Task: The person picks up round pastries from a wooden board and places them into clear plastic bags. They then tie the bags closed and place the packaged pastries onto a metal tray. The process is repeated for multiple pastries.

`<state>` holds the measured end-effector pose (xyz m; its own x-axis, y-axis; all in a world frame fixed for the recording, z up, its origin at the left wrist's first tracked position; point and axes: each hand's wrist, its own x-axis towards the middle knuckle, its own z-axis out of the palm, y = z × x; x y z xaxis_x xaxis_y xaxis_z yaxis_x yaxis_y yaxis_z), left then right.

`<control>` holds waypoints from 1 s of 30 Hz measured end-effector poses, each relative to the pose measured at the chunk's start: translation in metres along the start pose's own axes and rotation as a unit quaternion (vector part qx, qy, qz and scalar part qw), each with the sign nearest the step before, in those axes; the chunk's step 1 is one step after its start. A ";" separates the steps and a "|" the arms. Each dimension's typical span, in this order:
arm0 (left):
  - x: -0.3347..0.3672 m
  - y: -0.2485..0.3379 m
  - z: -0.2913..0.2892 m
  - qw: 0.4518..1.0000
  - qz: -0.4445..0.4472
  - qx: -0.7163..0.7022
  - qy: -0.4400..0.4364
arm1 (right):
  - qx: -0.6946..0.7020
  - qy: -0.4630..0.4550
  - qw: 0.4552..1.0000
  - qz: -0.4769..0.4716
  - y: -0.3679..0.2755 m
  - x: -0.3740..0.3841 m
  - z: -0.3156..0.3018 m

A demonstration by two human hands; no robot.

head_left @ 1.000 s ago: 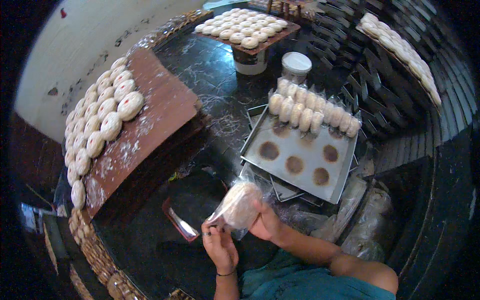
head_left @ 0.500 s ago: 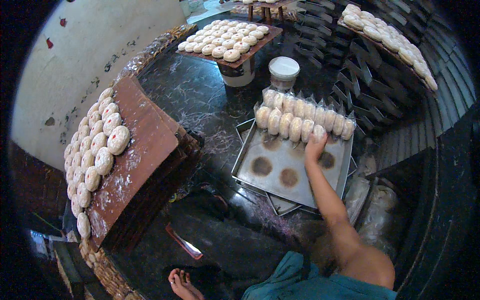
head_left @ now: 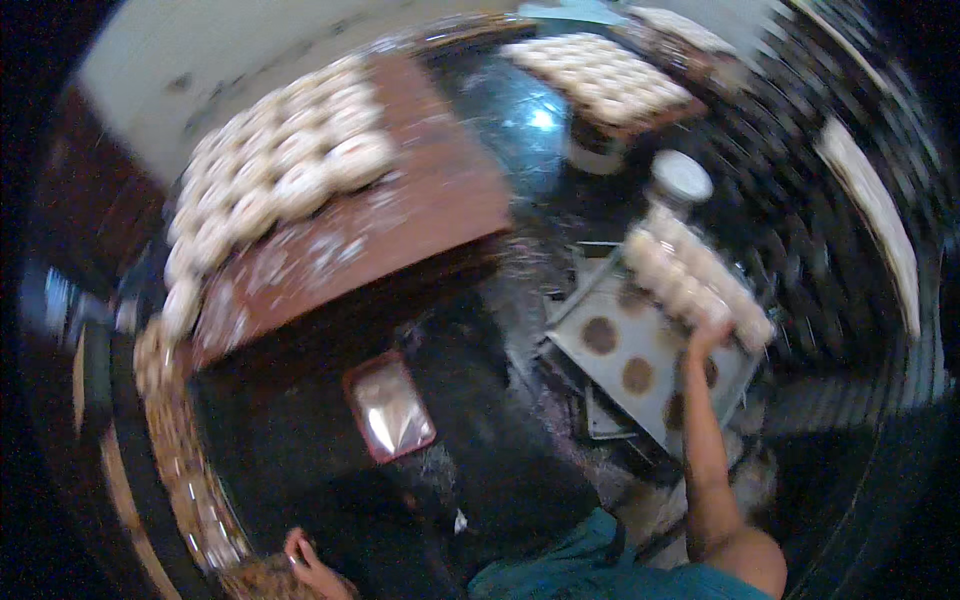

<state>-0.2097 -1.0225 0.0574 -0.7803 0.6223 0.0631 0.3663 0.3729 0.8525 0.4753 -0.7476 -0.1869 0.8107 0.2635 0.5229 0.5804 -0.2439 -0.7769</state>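
My right hand (head_left: 708, 335) is at the near end of two rows of plastic-wrapped round buns (head_left: 683, 278), its fingers closed on a bun there. The buns lie along the far side of a square metal tray (head_left: 590, 305), whose bare part has dark round stains. At the lower left my left hand (head_left: 312, 568) hangs with loosely parted fingers and nothing visible in it, near brown packaged goods (head_left: 190, 480). A flat, shiny, red-edged packet (head_left: 390, 408) lies on the dark area between my hands. Motion blur softens the view.
On the left, floured round buns (head_left: 270, 170) cover part of a stack of brown boards (head_left: 430, 200). Another bun-covered board (head_left: 660, 118) rests on a bucket (head_left: 595, 150) at the back, near a white-lidded tub (head_left: 682, 178). Dark metal racking fills the right.
My view has swung left, so the board stack and the red-edged packet show more fully. My right hand stays at the wrapped buns; my left hand appears farther left and lower.
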 end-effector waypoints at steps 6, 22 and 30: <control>-0.007 -0.087 -0.085 0.983 -0.047 0.166 0.060 | 0.204 -0.232 0.950 -0.046 -0.214 -0.130 -0.092; 0.051 -0.221 -0.121 0.968 -0.232 -0.091 0.035 | 0.032 -0.722 0.414 -0.554 -0.223 -0.779 0.157; 0.060 -0.259 -0.134 0.971 -0.235 -0.036 -0.021 | -0.139 -0.638 0.457 -0.604 -0.282 -0.833 0.080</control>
<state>-0.4191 -1.1736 -0.0901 -0.8303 0.4236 -0.3621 -0.0624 0.5751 0.8157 -0.3699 -0.8242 -0.4315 -0.7161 0.6491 -0.2567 0.6764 0.7361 -0.0254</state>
